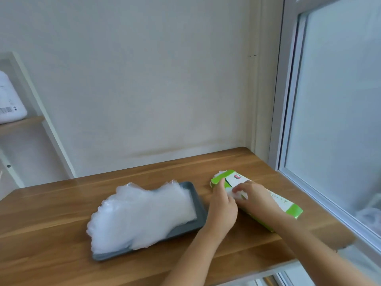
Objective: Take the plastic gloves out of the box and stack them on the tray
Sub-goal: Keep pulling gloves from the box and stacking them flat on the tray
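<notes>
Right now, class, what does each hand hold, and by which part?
The right hand pinches a plastic glove by the bit sticking out of the top opening of the box. The left hand grips nothing; its forefinger presses the box's far green end.

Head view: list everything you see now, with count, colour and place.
glove stack: one, translucent white, on the tray, overhanging its left end
tray: one, dark grey, table centre
box: one, green and white, lying right of the tray
glove: one, white, at the box opening
table: one, brown wood
window: one, white frame, right
shelf: one, wood, far left, bearing a white item
left hand: index finger on the box's green flap
right hand: pinching the glove
</notes>
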{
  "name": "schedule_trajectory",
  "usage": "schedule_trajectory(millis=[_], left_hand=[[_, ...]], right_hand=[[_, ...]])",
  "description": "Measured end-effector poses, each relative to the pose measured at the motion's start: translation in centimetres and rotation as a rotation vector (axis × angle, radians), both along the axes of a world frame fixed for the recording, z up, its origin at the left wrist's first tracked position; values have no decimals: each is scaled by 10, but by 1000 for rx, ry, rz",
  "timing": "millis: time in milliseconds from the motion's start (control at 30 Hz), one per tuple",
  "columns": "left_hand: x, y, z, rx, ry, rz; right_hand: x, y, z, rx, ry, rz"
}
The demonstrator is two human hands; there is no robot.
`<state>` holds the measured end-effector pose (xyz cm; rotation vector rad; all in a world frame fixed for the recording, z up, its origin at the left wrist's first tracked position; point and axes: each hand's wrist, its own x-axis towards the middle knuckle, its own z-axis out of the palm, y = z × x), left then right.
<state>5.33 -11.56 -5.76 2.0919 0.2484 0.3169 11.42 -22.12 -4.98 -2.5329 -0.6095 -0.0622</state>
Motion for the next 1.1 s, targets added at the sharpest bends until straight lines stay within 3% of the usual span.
schedule_trajectory(millis=[200, 433, 733, 833, 1100], left_hand=[[24, -7, -11, -135, -50, 76], [31, -3, -23, -172, -77, 68], [34, 7, -32, 16, -100, 25], [34, 8, -32, 29, -119, 52], [26, 4, -22, -167, -215, 54]], right_hand=[[5, -7, -9, 165, 0, -74], [12, -13, -3, 371, 174, -159], [20, 3, 17, 144, 230, -198], [20, 1, 19, 69, 168, -193], [19, -5, 29, 195, 179, -103]])
